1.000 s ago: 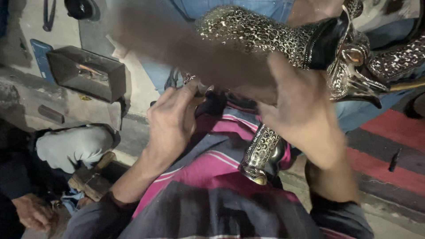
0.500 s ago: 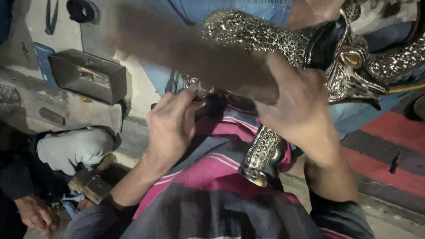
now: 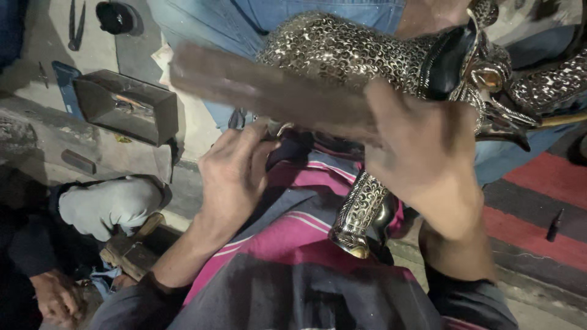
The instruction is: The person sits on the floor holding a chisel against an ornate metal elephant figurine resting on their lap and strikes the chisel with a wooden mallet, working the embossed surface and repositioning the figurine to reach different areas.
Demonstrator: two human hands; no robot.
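hands point(image 3: 235, 177) closed on metal figure point(image 3: 361, 61)

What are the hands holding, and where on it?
Right hand grips one end of a blurred wooden stick. Left hand rests fingertips on the ornate metal figure.

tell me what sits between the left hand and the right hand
In the head view, a pink striped cloth on the lap spans the gap between the left hand and right hand, with the ornate silver figure's leg hanging down over it.
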